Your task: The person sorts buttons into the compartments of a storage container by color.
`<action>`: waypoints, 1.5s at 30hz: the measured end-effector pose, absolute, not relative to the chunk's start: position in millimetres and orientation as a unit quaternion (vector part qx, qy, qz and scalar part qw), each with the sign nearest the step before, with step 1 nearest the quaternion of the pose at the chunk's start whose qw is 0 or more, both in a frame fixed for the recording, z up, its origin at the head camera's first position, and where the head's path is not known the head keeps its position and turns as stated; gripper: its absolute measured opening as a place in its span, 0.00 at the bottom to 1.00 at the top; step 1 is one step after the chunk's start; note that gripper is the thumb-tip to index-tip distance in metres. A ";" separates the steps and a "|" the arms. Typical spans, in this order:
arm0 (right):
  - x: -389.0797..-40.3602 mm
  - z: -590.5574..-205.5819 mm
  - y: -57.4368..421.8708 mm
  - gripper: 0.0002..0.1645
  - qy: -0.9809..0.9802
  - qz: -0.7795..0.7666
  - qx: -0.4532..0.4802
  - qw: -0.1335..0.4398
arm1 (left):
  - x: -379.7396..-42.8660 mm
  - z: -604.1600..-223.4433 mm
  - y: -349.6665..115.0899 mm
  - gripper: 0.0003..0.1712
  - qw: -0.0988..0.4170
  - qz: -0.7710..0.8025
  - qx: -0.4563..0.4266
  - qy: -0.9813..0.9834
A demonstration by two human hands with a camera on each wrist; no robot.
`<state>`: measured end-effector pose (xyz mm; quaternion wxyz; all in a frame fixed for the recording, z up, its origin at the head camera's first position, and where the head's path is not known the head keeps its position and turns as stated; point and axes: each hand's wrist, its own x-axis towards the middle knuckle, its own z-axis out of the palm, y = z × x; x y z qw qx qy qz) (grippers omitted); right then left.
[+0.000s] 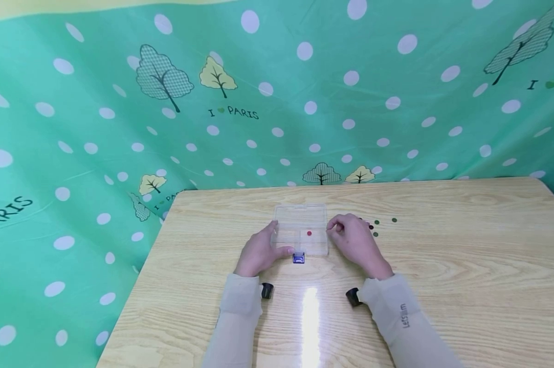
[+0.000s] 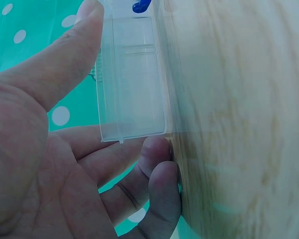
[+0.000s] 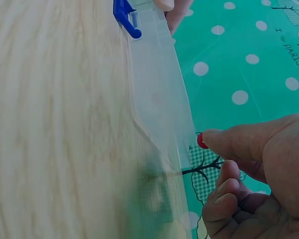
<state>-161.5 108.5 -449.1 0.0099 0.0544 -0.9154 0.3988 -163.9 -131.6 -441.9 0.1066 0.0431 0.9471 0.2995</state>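
A clear plastic compartment box [image 1: 313, 247] lies on the table with its lid [image 1: 301, 212] raised at the back. A blue latch [image 1: 298, 258] hangs at its front. My left hand [image 1: 260, 250] grips the box's left end, thumb along the front edge, fingers around the side. In the box's right part lies a red disc [image 1: 309, 233]. My right hand [image 1: 354, 239] is at the right rim, and in the right wrist view it pinches a small red disc [image 3: 202, 141] at the thumb tip, above the wall. Its other fingers are curled in.
Several small discs lie right of the box, beyond my right hand, among them a green disc [image 1: 394, 220] and a dark disc [image 1: 371, 227]. The wooden table [image 1: 470, 266] ends at a green dotted cloth [image 1: 277, 112] behind. Black wrist mounts [image 1: 267, 291] stick out at both cuffs.
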 end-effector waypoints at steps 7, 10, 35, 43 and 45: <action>-162.3 -447.9 104.2 0.04 -0.909 0.411 0.062 0.009 | -164.4 -442.2 -131.3 0.55 0.107 0.304 0.041 0.946; -162.7 -447.6 101.5 0.03 -0.909 0.413 0.061 0.007 | -164.4 -442.5 -131.4 0.55 0.108 0.306 0.040 0.945; -166.1 -447.5 80.6 0.02 -0.907 0.413 0.079 -0.008 | -164.8 -442.7 -132.1 0.55 0.104 0.295 0.053 0.948; -166.4 -446.8 72.6 0.01 -0.910 0.406 0.086 -0.004 | -165.2 -443.1 -133.0 0.55 0.105 0.296 0.056 0.948; -166.5 -446.8 71.5 0.02 -0.911 0.404 0.085 -0.004 | -165.5 -443.4 -133.2 0.55 0.104 0.295 0.056 0.948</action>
